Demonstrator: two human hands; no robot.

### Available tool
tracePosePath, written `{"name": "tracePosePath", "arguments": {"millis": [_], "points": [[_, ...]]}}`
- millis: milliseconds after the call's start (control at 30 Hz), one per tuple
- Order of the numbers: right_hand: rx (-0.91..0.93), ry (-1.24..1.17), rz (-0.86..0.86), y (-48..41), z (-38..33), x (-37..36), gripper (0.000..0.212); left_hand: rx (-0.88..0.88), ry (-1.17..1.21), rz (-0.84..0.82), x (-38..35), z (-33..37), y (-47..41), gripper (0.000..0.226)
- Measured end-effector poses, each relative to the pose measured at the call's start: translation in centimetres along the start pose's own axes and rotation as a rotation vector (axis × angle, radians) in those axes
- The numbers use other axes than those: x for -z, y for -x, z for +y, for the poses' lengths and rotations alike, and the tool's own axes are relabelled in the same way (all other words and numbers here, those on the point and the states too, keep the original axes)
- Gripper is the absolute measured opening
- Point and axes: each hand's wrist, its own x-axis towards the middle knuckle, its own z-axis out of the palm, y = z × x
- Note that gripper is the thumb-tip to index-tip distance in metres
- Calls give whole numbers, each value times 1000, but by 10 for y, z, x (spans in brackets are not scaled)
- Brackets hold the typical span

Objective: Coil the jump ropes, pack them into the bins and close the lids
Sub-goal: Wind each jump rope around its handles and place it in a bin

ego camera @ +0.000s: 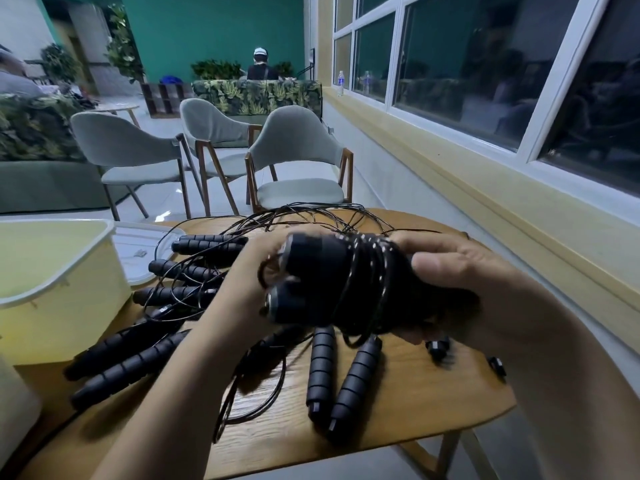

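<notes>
Above the wooden table [415, 403] I hold one jump rope bundle [332, 282]: two black handles side by side with thin black cord wound around them. My right hand [460, 282] grips the wrapped end of the bundle. My left hand [249, 282] holds the handle ends, fingers curled by the cord. Several other black-handled jump ropes [194, 271] lie tangled on the table, with a pair of handles [343, 379] just below my hands. A pale yellow bin [62, 292] stands open at the left, its white lid [142, 251] lying behind it.
A second container's corner [14, 403] shows at the lower left. Small black parts [498, 367] lie near the table's right edge. Three grey chairs [294, 161] stand beyond the table. A window wall runs along the right. A person sits far back.
</notes>
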Motion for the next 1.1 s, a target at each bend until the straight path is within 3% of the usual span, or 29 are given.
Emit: {"name": "tracePosePath", "arguments": {"millis": [100, 200, 267, 367, 433, 567, 800, 933, 1100], "points": [[55, -115, 54, -4, 1, -1, 74, 36, -179, 30, -18, 0, 11, 16], [141, -127, 165, -5, -1, -4, 59, -26, -254, -4, -37, 24, 15, 36], [151, -138, 277, -7, -2, -6, 64, -97, -287, -24, -39, 30, 13, 42], [164, -125, 419, -9, -1, -7, 66, -71, -289, -77, -42, 28, 11, 29], [179, -86, 497, -10, -1, -7, 52, -51, -304, -121, -45, 27, 11, 15], [255, 71, 641, -13, 1, -10, 25, -54, -396, -117, -47, 27, 12, 17], [239, 764, 978, -13, 14, 2, 23, -105, -488, -165, -46, 38, 17, 20], [169, 965, 951, -15, 17, 0, 20, -206, -480, -136, -39, 44, 18, 12], [74, 1059, 831, -18, 24, -1, 20, -282, -435, 20, -34, 42, 15, 7]]}}
